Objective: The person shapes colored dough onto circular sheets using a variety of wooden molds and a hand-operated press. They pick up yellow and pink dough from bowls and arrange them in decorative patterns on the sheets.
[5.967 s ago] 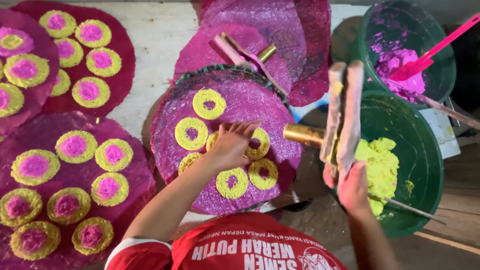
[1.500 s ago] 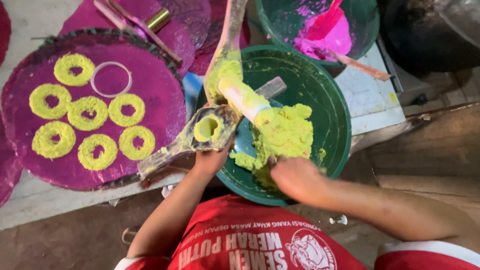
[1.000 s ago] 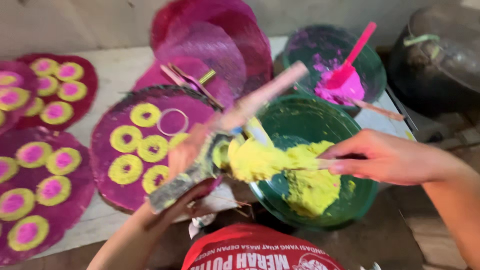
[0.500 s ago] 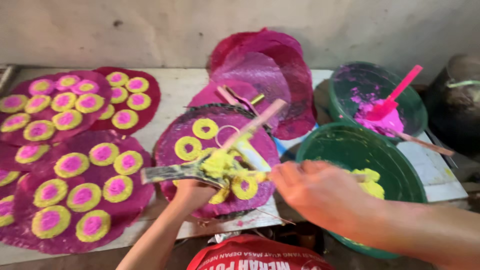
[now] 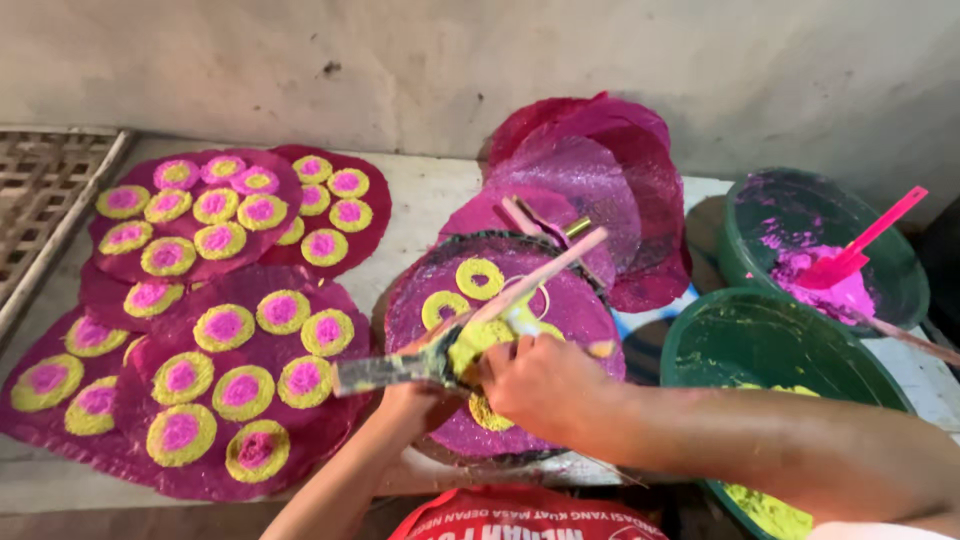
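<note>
Since the earlier frame, both hands have drawn closer over the round magenta disc with yellow rings (image 5: 560, 300), and the view has widened leftward. Behind the pale worktable (image 5: 420, 195) stands a grey, stained wall (image 5: 400, 60); a woven lattice panel (image 5: 45, 190) lies at far left. Finished magenta discs with yellow-and-pink spots (image 5: 240, 380) overlap beside a stack of plain magenta discs (image 5: 610, 170). One green bowl (image 5: 700, 350) holds yellow paste; another green bowl (image 5: 780, 200) holds pink paste and a pink spatula (image 5: 860, 240). The left hand (image 5: 420, 395) grips a long paste-smeared wooden ring mould (image 5: 470, 325); the right hand (image 5: 545, 385) curls around its yellow-filled end.
</note>
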